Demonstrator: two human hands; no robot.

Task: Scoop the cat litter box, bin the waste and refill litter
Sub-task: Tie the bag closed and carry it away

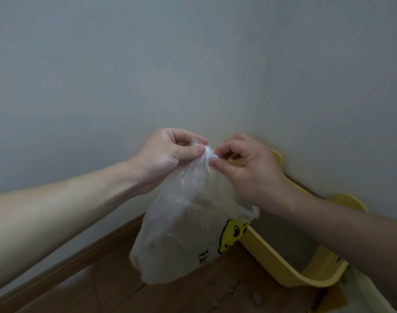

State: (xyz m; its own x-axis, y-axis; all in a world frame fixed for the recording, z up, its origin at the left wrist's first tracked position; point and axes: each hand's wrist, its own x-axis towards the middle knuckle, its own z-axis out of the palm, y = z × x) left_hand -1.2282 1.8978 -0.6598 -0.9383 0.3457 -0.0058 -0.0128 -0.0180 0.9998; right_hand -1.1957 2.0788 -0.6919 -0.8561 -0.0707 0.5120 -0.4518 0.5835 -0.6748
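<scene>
A thin, see-through white plastic bag (181, 233) hangs in the air in front of a grey wall corner, with something dim inside its lower half. Its neck is gathered into a twisted bunch at the top. My left hand (168, 154) pinches that bunch from the left with thumb and fingers. My right hand (245, 168) pinches it from the right, fingertips almost touching the left ones. Behind and below the bag stands the yellow litter box (281, 265) with grey litter inside; the bag and my right arm hide part of it.
The floor is brown wood (102, 290) with a wooden skirting board (64, 265) along the wall. Several small crumbs of litter (235, 292) lie on the floor near the box's front. A pale bag or sheet (369, 292) shows at the bottom right.
</scene>
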